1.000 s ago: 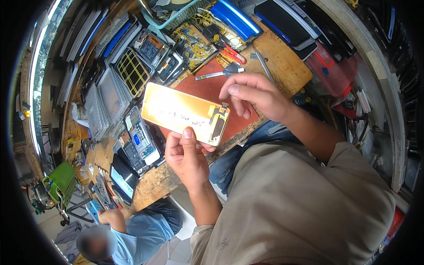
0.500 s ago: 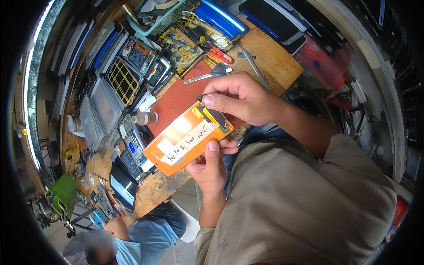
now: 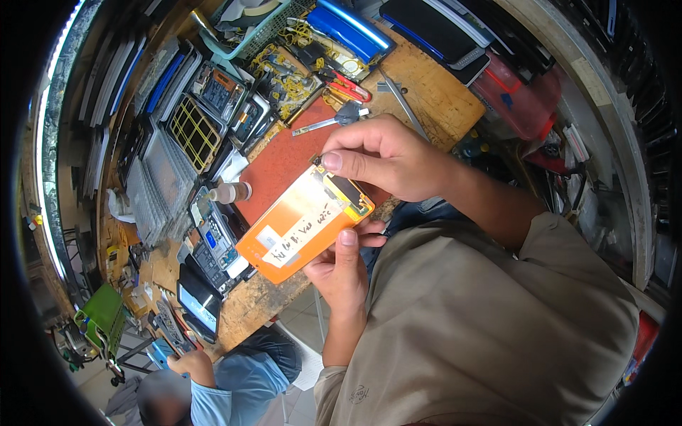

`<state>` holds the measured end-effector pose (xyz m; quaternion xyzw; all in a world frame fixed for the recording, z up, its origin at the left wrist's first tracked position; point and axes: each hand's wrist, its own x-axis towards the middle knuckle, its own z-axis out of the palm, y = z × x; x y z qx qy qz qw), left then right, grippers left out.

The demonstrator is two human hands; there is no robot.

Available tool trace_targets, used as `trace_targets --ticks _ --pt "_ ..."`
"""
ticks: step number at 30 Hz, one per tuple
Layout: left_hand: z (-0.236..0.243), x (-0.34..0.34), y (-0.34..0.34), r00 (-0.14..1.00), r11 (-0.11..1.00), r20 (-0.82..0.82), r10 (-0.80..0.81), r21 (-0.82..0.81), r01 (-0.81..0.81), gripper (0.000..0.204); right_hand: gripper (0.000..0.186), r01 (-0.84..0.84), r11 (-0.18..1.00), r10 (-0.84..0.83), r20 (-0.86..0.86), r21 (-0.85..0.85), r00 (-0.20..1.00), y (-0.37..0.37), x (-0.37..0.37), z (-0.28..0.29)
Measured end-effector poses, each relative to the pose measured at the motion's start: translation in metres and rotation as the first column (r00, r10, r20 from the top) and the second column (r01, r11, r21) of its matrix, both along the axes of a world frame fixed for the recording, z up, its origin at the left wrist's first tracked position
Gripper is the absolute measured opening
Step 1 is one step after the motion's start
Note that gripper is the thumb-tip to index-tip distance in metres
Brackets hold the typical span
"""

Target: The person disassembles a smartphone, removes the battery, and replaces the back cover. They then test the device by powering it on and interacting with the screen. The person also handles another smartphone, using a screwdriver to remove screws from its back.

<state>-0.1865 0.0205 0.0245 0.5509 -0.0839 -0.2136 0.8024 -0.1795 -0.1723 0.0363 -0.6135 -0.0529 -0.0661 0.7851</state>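
Observation:
An orange-backed phone screen (image 3: 312, 220) is held tilted above the bench, with a handwritten white label on it. At one end it shows a black strip and gold-yellow flex cable. My left hand (image 3: 344, 266) is closed round its near edge, thumb on the face and fingers behind. The thumb and index finger of my right hand (image 3: 383, 160) pinch its upper corner, where a small dark piece (image 3: 317, 160) sticks out. Whether that piece is loose or attached, I cannot tell.
Beneath lies a red work mat (image 3: 284, 167) on the wooden bench, with a small bottle (image 3: 231, 192) at its left. Tweezers (image 3: 403, 106), red-handled pliers (image 3: 349, 89) and a blue roll (image 3: 349, 35) lie beyond. Opened phones (image 3: 217, 238) line the left. Another person (image 3: 234, 376) sits lower left.
The phone screen has tipped slightly, so the glare on its orange face has spread and its label looks brighter. Both hands keep their hold. The other person's hand has shifted slightly.

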Motion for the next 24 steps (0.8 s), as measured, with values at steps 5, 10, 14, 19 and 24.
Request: trace_targets --ticks 5,10,14,19,24 --pt "0.0007 -0.0031 -0.001 0.999 0.999 -0.022 -0.035 0.025 0.035 0.027 0.027 -0.018 1.0 0.018 -0.025 0.011 1.0 0.0006 -0.0007 0.0014" --pt "0.0001 -0.0033 0.0038 0.997 0.997 -0.054 -0.062 -0.042 0.059 0.022 0.026 -0.007 1.0 0.008 -0.018 0.019 1.0 0.0015 0.0008 0.0004" --pt "-0.002 -0.004 0.0047 0.998 0.998 -0.023 -0.058 -0.026 0.057 0.02 0.027 -0.023 0.997 0.027 -0.048 0.075 0.998 0.0017 0.0 0.0018" --pt "-0.0039 -0.005 0.0036 0.998 0.999 0.027 -0.049 0.021 0.049 0.022 0.031 -0.009 0.998 0.015 -0.082 0.065 0.997 0.0016 -0.002 0.0048" --pt "-0.0038 -0.0052 0.0043 0.997 0.998 0.052 -0.06 0.021 0.059 0.019 0.033 -0.041 0.99 0.057 -0.115 0.135 0.992 0.0002 -0.0025 0.0023"
